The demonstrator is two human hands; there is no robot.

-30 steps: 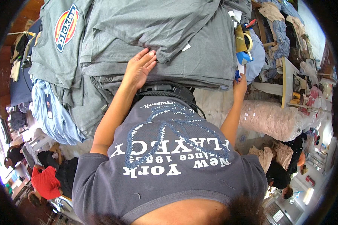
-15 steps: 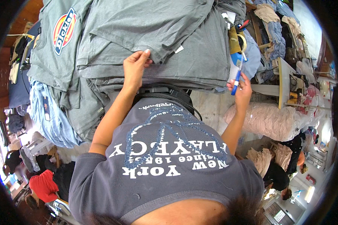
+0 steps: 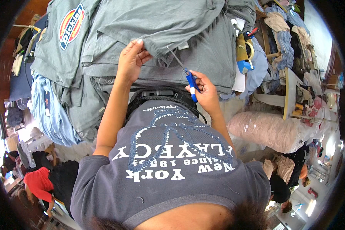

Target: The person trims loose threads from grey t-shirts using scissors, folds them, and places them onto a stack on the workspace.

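1. Head view, left hand point(image 3: 132, 61): thumb and fingertips pinching the near edge of the top gray garment point(image 3: 157, 23), other fingers loosely curled. Edge looks slightly lifted.
2. Head view, right hand point(image 3: 204, 92): fingers wrapped round the blue handles of the scissors point(image 3: 191, 82), at the near side of the stack, to the right of the left hand. Not spread.
3. Scissors point far and left, tip over the gray cloth just right of the left fingers. Blades look together; can't tell if tip touches cloth.
4. Top gray garment lies on the far middle of the folded gray stack point(image 3: 218, 65), in front of the person.
5. Left of stack: gray shirt with oval logo point(image 3: 51, 53), red, yellow and blue-black print. Nearer, light-blue garment point(image 3: 51, 115) hanging with dark tag point(image 3: 46, 102).
6. Right end of stack: yellowish tape roll point(image 3: 250, 50) with blue part, white paper point(image 3: 239, 81) nearer, red-and-black tool point(image 3: 250, 33) farther.
7. Farther right and near: pinkish wrapped bundle point(image 3: 268, 130).
8. Near left: person in red top point(image 3: 39, 183), bent over. Near right: person in black point(image 3: 280, 189).
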